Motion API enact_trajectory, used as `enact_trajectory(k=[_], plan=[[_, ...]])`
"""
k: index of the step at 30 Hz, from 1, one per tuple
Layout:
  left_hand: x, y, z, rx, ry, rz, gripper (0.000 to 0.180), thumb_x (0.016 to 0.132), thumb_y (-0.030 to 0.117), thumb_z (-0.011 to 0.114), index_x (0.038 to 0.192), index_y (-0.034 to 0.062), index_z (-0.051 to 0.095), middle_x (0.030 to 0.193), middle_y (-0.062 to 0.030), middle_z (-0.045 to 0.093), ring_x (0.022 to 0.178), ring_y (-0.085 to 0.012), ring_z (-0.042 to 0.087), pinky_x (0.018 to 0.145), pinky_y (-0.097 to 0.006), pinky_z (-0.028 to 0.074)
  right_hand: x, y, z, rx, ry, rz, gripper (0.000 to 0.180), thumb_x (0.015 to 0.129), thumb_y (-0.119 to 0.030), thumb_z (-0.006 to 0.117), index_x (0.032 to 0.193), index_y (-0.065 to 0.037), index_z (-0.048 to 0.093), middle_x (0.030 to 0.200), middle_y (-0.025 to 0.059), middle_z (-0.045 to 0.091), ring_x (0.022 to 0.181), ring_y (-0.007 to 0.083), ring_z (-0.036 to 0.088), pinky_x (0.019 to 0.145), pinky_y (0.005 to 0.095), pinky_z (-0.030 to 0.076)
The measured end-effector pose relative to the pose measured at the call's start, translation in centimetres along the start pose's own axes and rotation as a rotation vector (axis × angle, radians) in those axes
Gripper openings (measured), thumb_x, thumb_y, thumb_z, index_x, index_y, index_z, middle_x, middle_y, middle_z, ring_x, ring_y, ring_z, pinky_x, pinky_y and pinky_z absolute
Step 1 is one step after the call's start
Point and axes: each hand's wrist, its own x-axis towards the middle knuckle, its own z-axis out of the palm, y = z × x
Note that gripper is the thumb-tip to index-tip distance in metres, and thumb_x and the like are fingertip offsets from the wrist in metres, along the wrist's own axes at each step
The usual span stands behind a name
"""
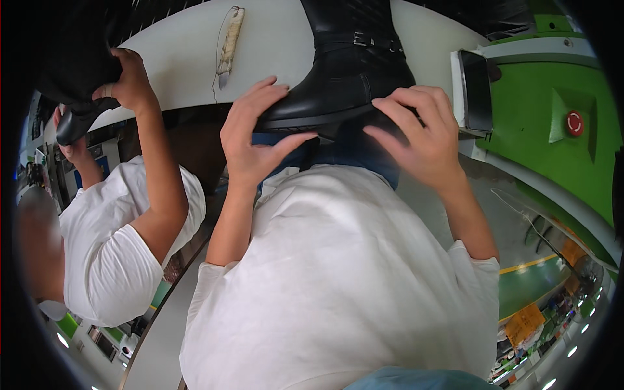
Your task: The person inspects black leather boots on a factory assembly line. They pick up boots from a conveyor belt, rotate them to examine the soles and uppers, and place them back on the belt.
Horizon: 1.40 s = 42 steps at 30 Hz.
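Observation:
A black leather boot (338, 88) with a buckled ankle strap lies on its side at the near edge of the white table, toe to the left, shaft toward the far side. My left hand (252, 133) closes loosely around the toe, with fingers over the upper and the thumb under the sole edge. At the heel end, my right hand (422, 133) curls its bent fingers against the boot. Its thumb hangs lower, slightly blurred, near the sole. The heel itself is partly hidden by that hand.
On the table (175, 62) lies a pale, wrapped-handle tool (231, 42) with a cord. A co-worker (123, 240) at left holds another dark boot (81, 117). To the right stand a phone-like dark device (476, 91) and a green machine (533, 104) with a red button (574, 123).

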Motion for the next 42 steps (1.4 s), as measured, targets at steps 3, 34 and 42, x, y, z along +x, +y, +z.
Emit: enact_trajectory(k=[3, 34, 42], plan=[[2.1, 2.2, -0.3, -0.006, -0.077, 0.087, 0.072, 0.07, 0.017, 0.108, 0.132, -0.0005, 0.076, 0.137, -0.0181, 0.081, 0.139, -0.0409, 0.073, 0.116, -0.047, 0.058, 0.3, -0.6, 1.1, -0.061, 0.047, -0.041, 0.051, 0.07, -0.016, 0.099, 0.118, -0.013, 0.082, 0.116, 0.0025, 0.072, 0.105, 0.0269, 0.068, 0.087, 0.0424, 0.054], [4.0, 1.3, 2.1, -0.25, -0.266, -0.058, 0.042, 0.071, 0.005, 0.103, 0.103, -0.0105, 0.081, 0.13, -0.0309, 0.081, 0.125, -0.0426, 0.081, 0.106, -0.047, 0.066, 5.5, 2.6, 1.2, 0.387, -0.28, 0.215, 0.055, 0.064, -0.012, 0.105, 0.111, -0.01, 0.077, 0.106, 0.0053, 0.073, 0.089, 0.0209, 0.07, 0.071, 0.0328, 0.056], [6.5, 4.1, 3.8, 0.102, -0.348, 0.057, 0.049, 0.078, 0.016, 0.102, 0.117, -0.0019, 0.079, 0.129, -0.0201, 0.084, 0.126, -0.0377, 0.08, 0.1, -0.042, 0.068, 1.7, 3.5, 0.1, 0.074, -0.143, -0.06, 0.052, 0.061, -0.021, 0.099, 0.105, -0.012, 0.074, 0.11, 0.0025, 0.068, 0.097, 0.0282, 0.067, 0.08, 0.0407, 0.053]])
